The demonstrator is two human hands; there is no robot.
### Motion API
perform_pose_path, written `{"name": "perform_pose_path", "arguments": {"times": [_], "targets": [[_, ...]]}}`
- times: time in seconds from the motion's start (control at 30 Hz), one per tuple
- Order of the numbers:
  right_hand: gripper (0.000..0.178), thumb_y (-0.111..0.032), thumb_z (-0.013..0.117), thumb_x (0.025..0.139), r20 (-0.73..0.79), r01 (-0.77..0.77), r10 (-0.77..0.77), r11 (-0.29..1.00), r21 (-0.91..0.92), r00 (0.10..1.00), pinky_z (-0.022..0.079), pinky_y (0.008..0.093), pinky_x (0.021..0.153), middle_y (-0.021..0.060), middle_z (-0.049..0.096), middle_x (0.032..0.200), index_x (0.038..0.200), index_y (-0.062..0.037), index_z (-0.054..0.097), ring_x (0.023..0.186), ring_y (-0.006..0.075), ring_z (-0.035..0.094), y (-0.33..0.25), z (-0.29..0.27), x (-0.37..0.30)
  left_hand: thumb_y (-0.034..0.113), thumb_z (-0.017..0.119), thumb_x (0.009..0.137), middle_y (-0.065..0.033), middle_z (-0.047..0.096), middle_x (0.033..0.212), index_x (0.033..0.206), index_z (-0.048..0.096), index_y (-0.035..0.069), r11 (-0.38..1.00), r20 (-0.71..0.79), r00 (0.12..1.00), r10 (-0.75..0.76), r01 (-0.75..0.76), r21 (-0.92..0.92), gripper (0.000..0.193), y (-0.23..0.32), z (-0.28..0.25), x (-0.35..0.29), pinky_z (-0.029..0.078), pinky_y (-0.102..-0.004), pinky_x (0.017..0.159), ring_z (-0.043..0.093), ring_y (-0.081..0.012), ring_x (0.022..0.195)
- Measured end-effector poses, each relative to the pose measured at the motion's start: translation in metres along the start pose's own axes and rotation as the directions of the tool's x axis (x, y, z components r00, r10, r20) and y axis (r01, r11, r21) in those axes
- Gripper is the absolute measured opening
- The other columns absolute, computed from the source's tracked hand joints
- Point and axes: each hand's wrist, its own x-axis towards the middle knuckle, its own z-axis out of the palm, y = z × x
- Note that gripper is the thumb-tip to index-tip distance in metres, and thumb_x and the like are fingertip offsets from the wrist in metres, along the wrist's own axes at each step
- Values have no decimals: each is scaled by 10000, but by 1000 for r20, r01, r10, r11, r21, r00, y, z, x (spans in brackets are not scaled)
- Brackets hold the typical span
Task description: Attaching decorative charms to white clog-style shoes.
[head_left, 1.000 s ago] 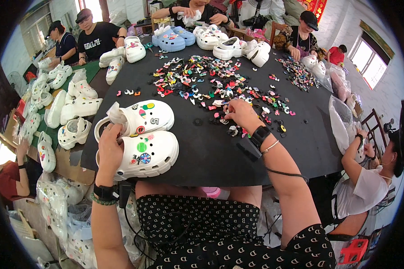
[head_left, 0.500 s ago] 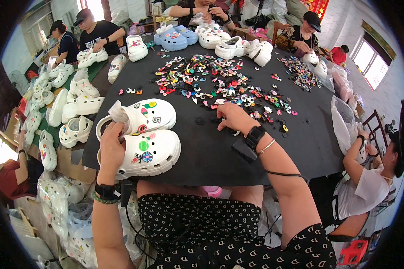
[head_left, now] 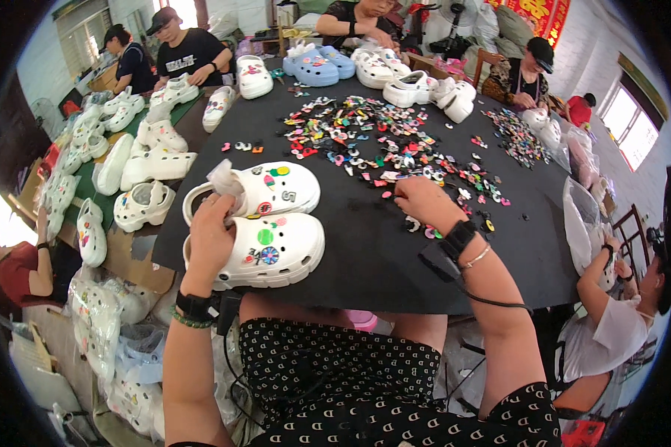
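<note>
Two white clogs, the near one (head_left: 294, 247) and the far one (head_left: 298, 179), sit side by side on the black table in front of me, dotted with colourful charms. My left hand (head_left: 210, 237) grips the near clog at its foot opening, with the fingers reaching inside. Crumpled clear wrapping (head_left: 222, 177) sticks out of the far clog. At the near edge of a spread of small shoe charms (head_left: 358, 127), my right hand (head_left: 425, 203) has its fingers curled and pinched down. What lies between those fingertips is hidden.
Finished-looking clogs line the far edge, among them a blue pair (head_left: 313, 68). More white clogs (head_left: 156, 167) crowd a table on the left. A second charm pile (head_left: 518, 138) lies at the right. Several people sit around, one in a white shirt (head_left: 604, 335) close on my right.
The whole view has shifted, so the scene sits further right. My right hand's fingers have drawn together at the charms. My left hand keeps its place on the near clog.
</note>
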Motion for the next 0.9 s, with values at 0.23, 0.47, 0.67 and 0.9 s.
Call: {"name": "perform_pose_path", "arguments": {"times": [0.23,0.47,0.67,0.9], "targets": [[135,-72,659,835,-147,111,-87,980,163,985,506,386,732,146,663,865,946,-11,613,816,325,640,-22,-13,9,-42,674,663,-155,586,885,956,588,35,999,4,1000,6,-5,-48,316,2,5,3,443,-456,728,567,-381,857],[141,-69,684,831,-145,282,-247,902,326,958,501,361,714,130,652,873,956,-30,634,797,260,638,-75,-10,27,-26,680,667,-150,609,909,939,610,36,999,-27,999,18,-19,-49,288,7,0,3,455,-449,751,589,-379,892],[155,-61,702,814,-145,271,-232,882,385,962,502,347,678,110,671,833,962,-21,674,754,220,642,-109,-1,66,-43,678,660,-127,586,886,955,613,51,999,-13,999,36,-36,-22,316,3,2,0,446,-446,763,576,-355,887],[136,-93,719,785,-73,203,-190,870,449,979,527,370,706,141,698,818,894,-15,695,759,273,682,-130,12,102,-103,630,641,-146,589,905,949,598,19,999,21,999,35,-35,-11,333,11,-4,1,447,-437,771,574,-373,900]]}}
